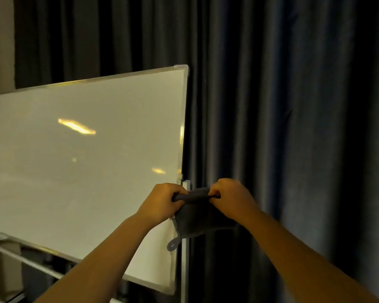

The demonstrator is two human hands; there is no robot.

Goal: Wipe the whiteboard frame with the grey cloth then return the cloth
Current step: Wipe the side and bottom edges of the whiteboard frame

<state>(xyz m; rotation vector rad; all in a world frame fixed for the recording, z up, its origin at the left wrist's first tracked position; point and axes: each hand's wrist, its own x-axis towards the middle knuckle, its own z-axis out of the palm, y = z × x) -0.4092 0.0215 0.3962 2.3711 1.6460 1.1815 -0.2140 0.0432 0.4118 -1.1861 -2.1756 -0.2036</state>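
- Head view: a person stands at the right side of a tilted whiteboard (83, 154), both bare arms stretched out, with dark curtains (293, 106) hanging close behind.
- Both hands grip a grey cloth (198, 217) at its top edge, which is bunched into a roll between them; the rest hangs down in a loose sheet, a small loop tag dangling at its lower left corner.
- The cloth sits right at the board's right-hand frame (185, 119), level with the top of the white stand post (185, 259). Whether it is pressed against the metal or held just in front of it cannot be told from this angle.
- Progress, as a judgement: this looks like either the cloth being readied for wiping or a pass along the right edge. Nothing on the frame shows which stretches have been cleaned; the top and left rails look untouched by hand or cloth at this moment, and the bottom rail lies partly behind the left forearm.
- Returning the cloth is plainly not done yet, and no spot for putting it away is visible.
- The left hand (162, 201) is curled tight, fingers folded over the cloth's left end, in front of the board's lower right area.
- The right hand (230, 196) is likewise closed in a fist around the cloth's right end, against the curtain backdrop.
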